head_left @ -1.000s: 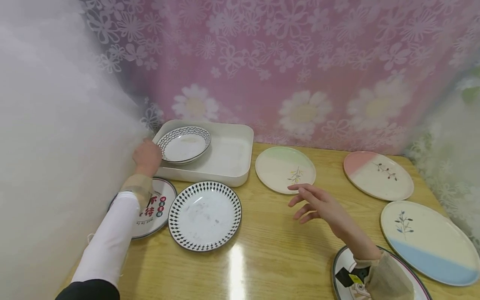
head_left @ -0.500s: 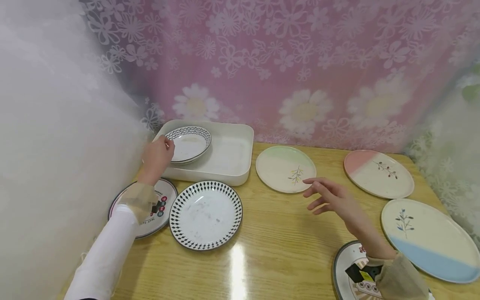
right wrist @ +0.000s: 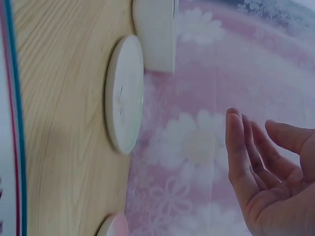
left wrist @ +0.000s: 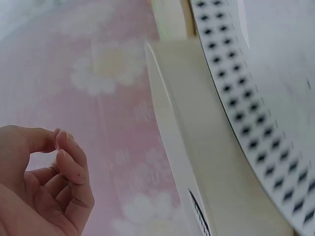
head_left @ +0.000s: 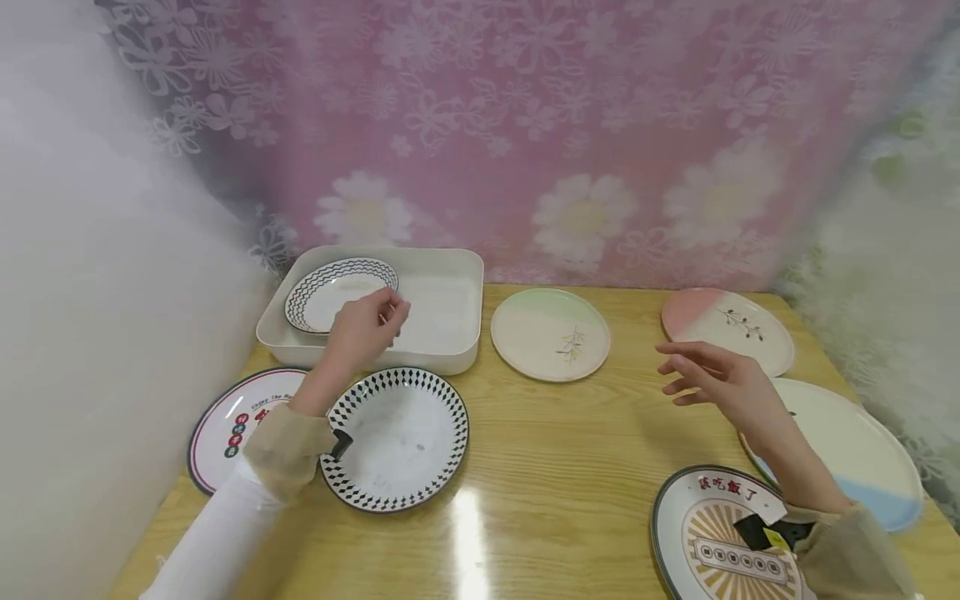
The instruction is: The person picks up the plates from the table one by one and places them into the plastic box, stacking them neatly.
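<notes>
My left hand (head_left: 364,327) hovers over the front of a white rectangular tray (head_left: 450,360), just right of a bowl with a wavy black rim (head_left: 330,292) inside it. Its fingers are loosely curled with nothing in them; in the left wrist view the thumb (left wrist: 42,138) meets the fingertips. Below my left wrist lies a white plate with a black diamond rim (head_left: 408,442). My right hand (head_left: 723,383) hangs above the table with relaxed, parted fingers and holds nothing. It is nearest to a pink-and-cream plate (head_left: 765,337) behind it.
A green-tinted plate (head_left: 551,333) lies right of the tray. Partly hidden by my right forearm are a blue-and-cream plate (head_left: 847,442) and a printed plate with a sunburst (head_left: 697,533). Under my left arm sits another printed plate (head_left: 225,425) on the wooden table (head_left: 555,492).
My left hand has moved right, from the tray's left end across the bowl. My right hand has drifted right. The view has shifted slightly; the bowl stays in the tray.
</notes>
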Available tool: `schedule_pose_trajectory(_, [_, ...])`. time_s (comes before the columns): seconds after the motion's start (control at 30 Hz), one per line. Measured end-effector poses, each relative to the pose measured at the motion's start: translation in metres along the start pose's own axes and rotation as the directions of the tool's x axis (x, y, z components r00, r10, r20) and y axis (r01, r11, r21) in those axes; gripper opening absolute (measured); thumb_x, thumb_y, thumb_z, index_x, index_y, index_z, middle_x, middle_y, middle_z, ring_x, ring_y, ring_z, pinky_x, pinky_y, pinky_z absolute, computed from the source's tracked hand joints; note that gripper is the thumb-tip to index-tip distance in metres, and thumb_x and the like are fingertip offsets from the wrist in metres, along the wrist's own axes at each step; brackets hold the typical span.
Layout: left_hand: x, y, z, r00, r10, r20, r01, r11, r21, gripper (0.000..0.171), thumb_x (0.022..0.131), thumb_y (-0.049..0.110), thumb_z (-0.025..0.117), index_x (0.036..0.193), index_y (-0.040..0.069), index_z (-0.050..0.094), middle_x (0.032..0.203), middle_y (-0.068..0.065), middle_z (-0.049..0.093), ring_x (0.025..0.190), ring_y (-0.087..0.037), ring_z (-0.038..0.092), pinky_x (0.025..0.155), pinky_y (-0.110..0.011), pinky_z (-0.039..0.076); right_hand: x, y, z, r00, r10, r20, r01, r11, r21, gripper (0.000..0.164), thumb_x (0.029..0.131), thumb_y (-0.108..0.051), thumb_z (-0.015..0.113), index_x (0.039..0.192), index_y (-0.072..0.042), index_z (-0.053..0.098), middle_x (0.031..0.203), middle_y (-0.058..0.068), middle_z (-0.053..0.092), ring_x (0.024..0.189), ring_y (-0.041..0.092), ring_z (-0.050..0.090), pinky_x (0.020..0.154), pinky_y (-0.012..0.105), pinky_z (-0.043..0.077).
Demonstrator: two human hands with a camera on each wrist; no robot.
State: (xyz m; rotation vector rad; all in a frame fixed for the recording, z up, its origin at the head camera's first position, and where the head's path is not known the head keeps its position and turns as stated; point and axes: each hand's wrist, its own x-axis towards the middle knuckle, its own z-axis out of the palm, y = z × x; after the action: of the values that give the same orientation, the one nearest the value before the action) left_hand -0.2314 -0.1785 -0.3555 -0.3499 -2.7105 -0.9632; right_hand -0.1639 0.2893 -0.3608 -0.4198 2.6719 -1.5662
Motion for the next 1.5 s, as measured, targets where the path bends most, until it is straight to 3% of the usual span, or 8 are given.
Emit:
schedule_pose_trajectory(0.17, [-0.014,0.020,0.014,0.998,0.045,0.038,-0.042,0.997,-0.070,0.021,0.104,0.028,0.057,0.096,0.011,0.067,0.067,-0.002,0.065,0.054,-0.012,0.057,0.055,-0.032,0.045,-0.005,0.012,-0.013,0.997,0.017,0.076,-0.006,0.991,-0.136,0.036,0.106,-0.021,0.055,0.137,-0.003,0.060,0.113,-0.005,0.071,0.093,0.010,0.071,0.076,0.030,0.061])
schedule_pose_trajectory(0.33, [-0.023,0.036,0.031,0.994,0.069,0.085,-0.058,0.990,-0.127,0.019,0.104,0.026,0.059,0.094,0.012,0.068,0.066,0.000,0.064,0.053,-0.009,0.057,0.049,-0.028,0.043,-0.011,0.034,-0.023,0.968,0.077,0.239,0.014,0.933,-0.359,0.032,0.103,-0.024,0.061,0.131,-0.010,0.065,0.124,0.011,0.069,0.100,0.020,0.069,0.077,0.029,0.058])
schedule_pose_trajectory(0.5, [-0.031,0.049,0.050,0.987,0.082,0.136,-0.056,0.982,-0.180,0.017,0.103,0.023,0.059,0.093,0.012,0.068,0.066,-0.001,0.063,0.052,-0.007,0.057,0.048,-0.025,0.041,-0.022,0.056,-0.024,0.900,0.153,0.407,0.009,0.930,-0.368,0.033,0.100,-0.027,0.065,0.127,-0.008,0.068,0.121,0.010,0.070,0.103,0.019,0.068,0.078,0.028,0.056])
schedule_pose_trajectory(0.67, [-0.040,0.055,0.064,0.977,0.098,0.187,-0.059,0.977,-0.205,0.016,0.103,0.020,0.059,0.094,0.011,0.068,0.067,-0.003,0.066,0.051,-0.007,0.059,0.047,-0.021,0.040,-0.023,0.068,-0.026,0.798,0.162,0.580,0.022,0.954,-0.298,0.025,0.099,-0.024,0.066,0.119,-0.010,0.071,0.114,0.006,0.072,0.098,0.011,0.068,0.076,0.028,0.056])
schedule_pose_trajectory(0.8, [-0.045,0.057,0.073,0.972,0.105,0.212,-0.056,0.972,-0.226,0.015,0.103,0.020,0.060,0.093,0.011,0.068,0.065,0.000,0.065,0.051,-0.009,0.060,0.047,-0.021,0.040,-0.021,0.074,-0.028,0.743,0.174,0.646,0.015,0.961,-0.276,0.021,0.098,-0.022,0.067,0.115,-0.010,0.072,0.108,0.003,0.072,0.093,0.008,0.066,0.071,0.028,0.055])
schedule_pose_trajectory(1.07, [-0.051,0.056,0.081,0.965,0.096,0.245,-0.039,0.973,-0.226,0.016,0.102,0.021,0.061,0.088,0.015,0.066,0.065,0.004,0.064,0.051,-0.006,0.057,0.048,-0.021,0.043,-0.019,0.087,-0.024,0.746,0.164,0.645,0.069,0.945,-0.319,0.011,0.100,-0.015,0.063,0.101,-0.013,0.074,0.091,-0.007,0.068,0.071,0.000,0.053,0.059,0.024,0.045])
schedule_pose_trajectory(1.3, [-0.054,0.053,0.082,0.965,0.082,0.249,-0.021,0.971,-0.238,0.016,0.102,0.021,0.061,0.087,0.015,0.066,0.067,0.000,0.065,0.057,-0.022,0.068,0.049,-0.022,0.044,-0.020,0.091,-0.021,0.764,0.118,0.634,0.119,0.940,-0.319,0.013,0.102,-0.017,0.060,0.099,-0.020,0.072,0.088,-0.011,0.065,0.073,-0.001,0.052,0.060,0.023,0.042])
schedule_pose_trajectory(1.5, [-0.054,0.051,0.085,0.967,0.086,0.241,-0.030,0.973,-0.228,0.016,0.102,0.020,0.061,0.088,0.014,0.067,0.066,0.003,0.065,0.053,-0.014,0.064,0.048,-0.021,0.044,-0.021,0.092,-0.019,0.785,0.123,0.607,0.110,0.937,-0.332,0.012,0.102,-0.019,0.059,0.097,-0.020,0.070,0.087,-0.011,0.063,0.074,0.001,0.050,0.061,0.023,0.040])
